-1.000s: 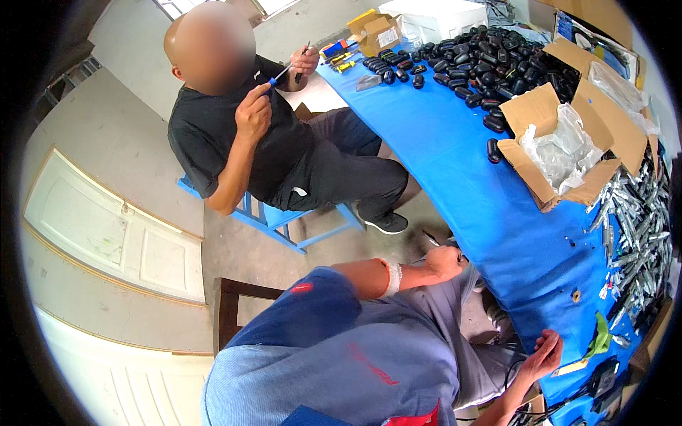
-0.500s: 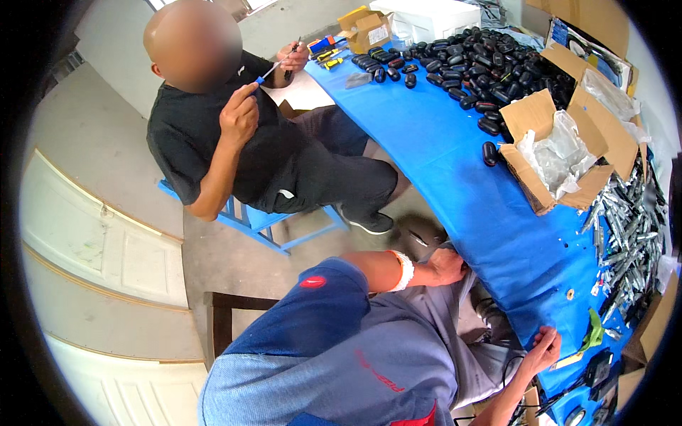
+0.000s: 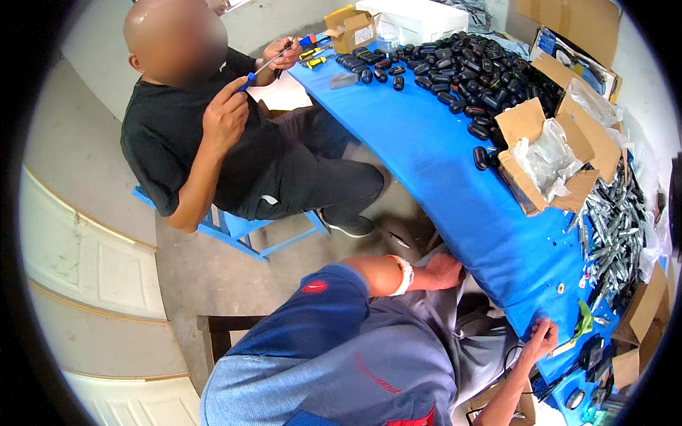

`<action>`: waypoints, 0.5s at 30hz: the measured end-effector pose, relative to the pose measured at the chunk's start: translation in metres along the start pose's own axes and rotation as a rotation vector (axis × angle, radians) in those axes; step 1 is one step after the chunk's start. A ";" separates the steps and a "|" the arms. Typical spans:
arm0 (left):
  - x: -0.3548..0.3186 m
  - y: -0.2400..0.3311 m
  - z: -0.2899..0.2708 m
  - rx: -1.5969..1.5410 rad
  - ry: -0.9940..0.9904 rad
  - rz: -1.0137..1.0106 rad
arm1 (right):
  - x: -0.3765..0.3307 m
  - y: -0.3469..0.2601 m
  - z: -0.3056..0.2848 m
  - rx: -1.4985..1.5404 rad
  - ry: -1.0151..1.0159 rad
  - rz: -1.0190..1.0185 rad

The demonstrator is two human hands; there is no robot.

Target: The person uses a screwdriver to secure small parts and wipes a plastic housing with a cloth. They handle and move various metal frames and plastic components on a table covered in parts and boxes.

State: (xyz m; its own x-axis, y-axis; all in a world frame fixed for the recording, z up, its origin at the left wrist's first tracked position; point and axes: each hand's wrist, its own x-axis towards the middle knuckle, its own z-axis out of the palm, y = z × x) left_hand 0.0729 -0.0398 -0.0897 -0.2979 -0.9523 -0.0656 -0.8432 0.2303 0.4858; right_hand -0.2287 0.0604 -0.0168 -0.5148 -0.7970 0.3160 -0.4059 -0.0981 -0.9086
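A concrete floor [image 3: 199, 270] and a blue-covered worktop [image 3: 455, 177] fill my view. My left hand [image 3: 444, 271] curls at the cloth's hanging edge (grip unclear); my right hand [image 3: 541, 335] pinches that edge, near the metal tubes [image 3: 614, 227].
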 end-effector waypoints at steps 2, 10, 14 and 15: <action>-0.002 0.000 -0.003 -0.004 -0.015 0.007 | 0.000 -0.004 -0.001 -0.038 -0.023 0.022; -0.008 0.002 -0.009 -0.018 0.006 0.028 | 0.000 0.002 -0.001 -0.039 0.000 0.013; -0.010 0.000 -0.011 0.016 -0.052 0.033 | -0.001 -0.008 0.003 -0.032 -0.017 0.023; -0.011 0.001 -0.011 0.020 -0.051 0.034 | 0.000 -0.010 0.002 -0.031 -0.024 0.011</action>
State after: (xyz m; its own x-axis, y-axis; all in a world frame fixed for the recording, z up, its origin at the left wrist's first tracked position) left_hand 0.0805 -0.0313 -0.0785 -0.3486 -0.9325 -0.0943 -0.8409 0.2667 0.4710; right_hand -0.2227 0.0601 -0.0088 -0.5014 -0.8120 0.2987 -0.4234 -0.0708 -0.9032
